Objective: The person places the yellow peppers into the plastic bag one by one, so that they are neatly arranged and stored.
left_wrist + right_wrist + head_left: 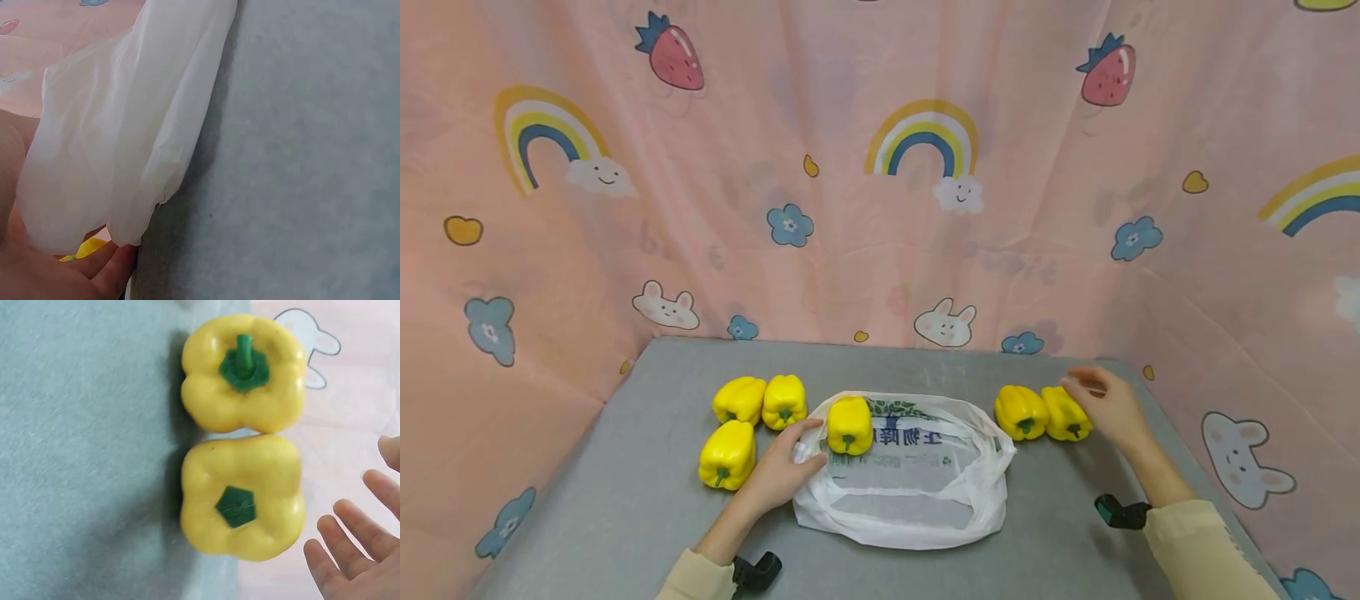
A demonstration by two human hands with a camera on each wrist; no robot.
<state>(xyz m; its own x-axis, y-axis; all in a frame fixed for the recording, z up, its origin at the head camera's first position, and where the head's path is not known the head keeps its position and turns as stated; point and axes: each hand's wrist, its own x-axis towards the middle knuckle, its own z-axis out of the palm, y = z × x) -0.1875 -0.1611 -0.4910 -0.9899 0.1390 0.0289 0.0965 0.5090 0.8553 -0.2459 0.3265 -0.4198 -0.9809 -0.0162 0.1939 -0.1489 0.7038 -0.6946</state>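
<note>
My left hand [778, 468] is at the left rim of a white plastic bag [902, 533], thumb and fingers spread apart around the rim. In the left wrist view, the bag's plastic [125, 144] covers part of the palm and the fingertips touch its edge. Just beyond this hand, a yellow bell pepper [850, 427] sits at the left side of the bag's mouth. My right hand [1112, 408] hovers beside the outer yellow bell pepper [1066, 414] of a pair, its fingers spread and holding nothing. The other one [1021, 412] touches it on the left.
Left of the bag lie three more yellow bell peppers, two at the back [739, 400] [785, 402] and one nearer [727, 454]. A grey cloth [625, 500] covers the table. Behind and at both sides hangs a pink printed curtain [835, 275].
</note>
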